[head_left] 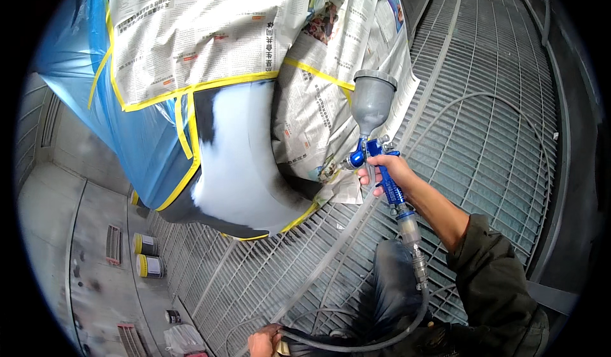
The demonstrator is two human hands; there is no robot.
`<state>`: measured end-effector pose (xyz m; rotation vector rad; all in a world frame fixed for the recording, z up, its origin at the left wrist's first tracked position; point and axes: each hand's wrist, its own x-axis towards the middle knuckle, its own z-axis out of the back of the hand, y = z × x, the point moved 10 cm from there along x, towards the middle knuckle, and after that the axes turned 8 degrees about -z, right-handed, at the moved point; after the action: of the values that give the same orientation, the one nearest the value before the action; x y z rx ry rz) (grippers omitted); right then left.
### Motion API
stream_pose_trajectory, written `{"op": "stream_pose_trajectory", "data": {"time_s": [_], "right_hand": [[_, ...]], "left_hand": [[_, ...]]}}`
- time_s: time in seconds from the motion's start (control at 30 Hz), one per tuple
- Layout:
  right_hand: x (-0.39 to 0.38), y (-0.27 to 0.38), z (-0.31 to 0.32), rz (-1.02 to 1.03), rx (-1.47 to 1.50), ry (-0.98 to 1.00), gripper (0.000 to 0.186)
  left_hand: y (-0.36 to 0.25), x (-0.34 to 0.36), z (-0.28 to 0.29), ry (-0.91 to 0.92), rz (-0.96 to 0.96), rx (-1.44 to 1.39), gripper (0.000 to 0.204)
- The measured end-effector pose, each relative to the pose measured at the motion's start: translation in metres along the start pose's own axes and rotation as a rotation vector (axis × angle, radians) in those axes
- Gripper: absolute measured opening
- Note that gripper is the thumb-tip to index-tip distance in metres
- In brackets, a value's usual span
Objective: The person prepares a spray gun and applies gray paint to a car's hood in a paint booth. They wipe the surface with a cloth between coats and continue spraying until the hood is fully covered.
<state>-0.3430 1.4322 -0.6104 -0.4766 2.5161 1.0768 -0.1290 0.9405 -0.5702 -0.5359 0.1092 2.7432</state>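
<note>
My right hand (388, 172) grips a blue spray gun (375, 153) with a grey cup (372, 99) on top. Its nozzle faces left, toward a curved car body panel (238, 153), which is patchy light grey and black. Newspaper (197, 32), yellow tape (191, 121) and blue plastic sheet (83, 90) surround the panel. A grey hose (375, 344) drops from the gun's fitting and runs to my left hand (264, 339), which is closed on it at the lower edge of the view.
Metal floor grating (477, 153) spans the right side and bottom, with a loop of hose lying on it. Yellow-banded cans (149, 266) and a plastic bag (183, 339) sit along the left. A dark wall edge (569, 185) runs down the far right.
</note>
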Motion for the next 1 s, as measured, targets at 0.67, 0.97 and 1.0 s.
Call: {"op": "stream_pose_trajectory", "data": {"time_s": [0.67,0.97,1.0], "right_hand": [[-0.15,0.225,-0.227,0.543,-0.466,0.184,0.028],[-0.144,0.221,-0.19,0.563,-0.472,0.1,0.026],[-0.149,0.221,-0.164,0.591,-0.47,-0.06,0.025]], "left_hand": [[-0.052,0.019,0.041,-0.236,-0.087,-0.25,0.028],[-0.035,0.004,0.042,-0.321,-0.079,-0.339,0.025],[-0.035,0.003,0.043,-0.351,-0.098,-0.353,0.024]]}}
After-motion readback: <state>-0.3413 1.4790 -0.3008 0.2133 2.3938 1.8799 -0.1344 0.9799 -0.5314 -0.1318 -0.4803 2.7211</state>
